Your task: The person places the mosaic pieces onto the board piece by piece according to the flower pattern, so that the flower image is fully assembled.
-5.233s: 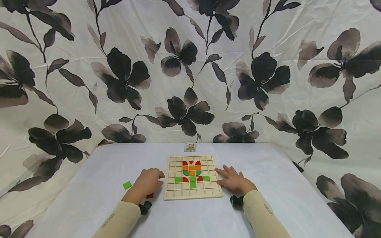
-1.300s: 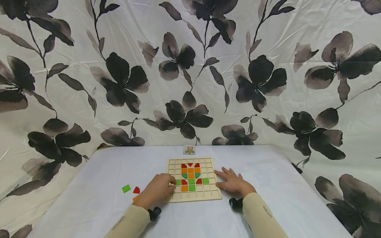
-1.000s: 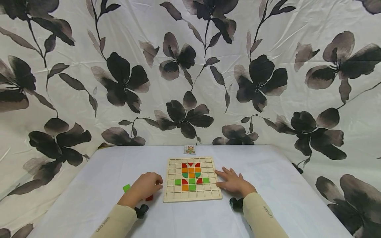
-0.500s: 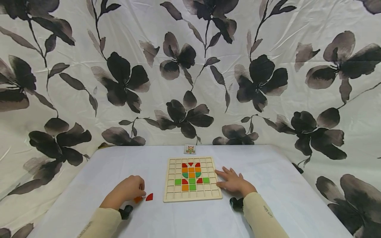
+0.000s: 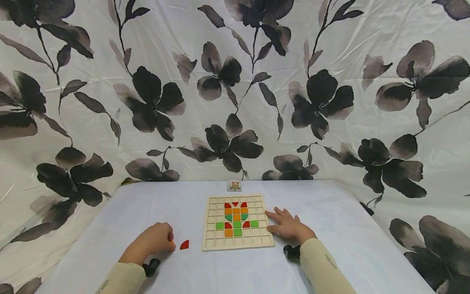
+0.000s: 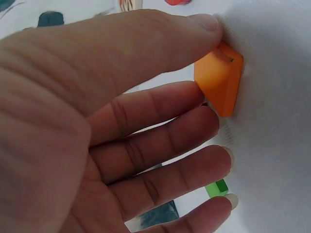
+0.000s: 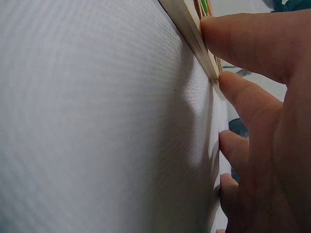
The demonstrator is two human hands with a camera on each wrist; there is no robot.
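Observation:
My left hand (image 5: 152, 240), low over the left of the table, pinches an orange tile (image 6: 214, 80) between thumb and index finger. In the left wrist view the tile tilts close to the cloth, and the other fingers are spread beside it. A green tile (image 6: 216, 188) shows past those fingers; in the head view my hand hides it. Just right of that hand lies a red quarter-round tile (image 5: 185, 245). The wooden grid board (image 5: 253, 241) bears red, orange and green tiles in a flower shape. My right hand (image 5: 288, 225) has its fingers spread, thumb and index finger touching the board's right edge.
A small square card (image 5: 234, 185) with a flower pattern lies at the table's far edge, behind the board. White cloth (image 5: 227, 269) covers the table. A floral curtain (image 5: 227, 147) hangs directly behind it.
An orange tile has been added to the board's lower left since the oldest frame. My left hand went from the board leftward and took up another orange tile. My right hand stayed put.

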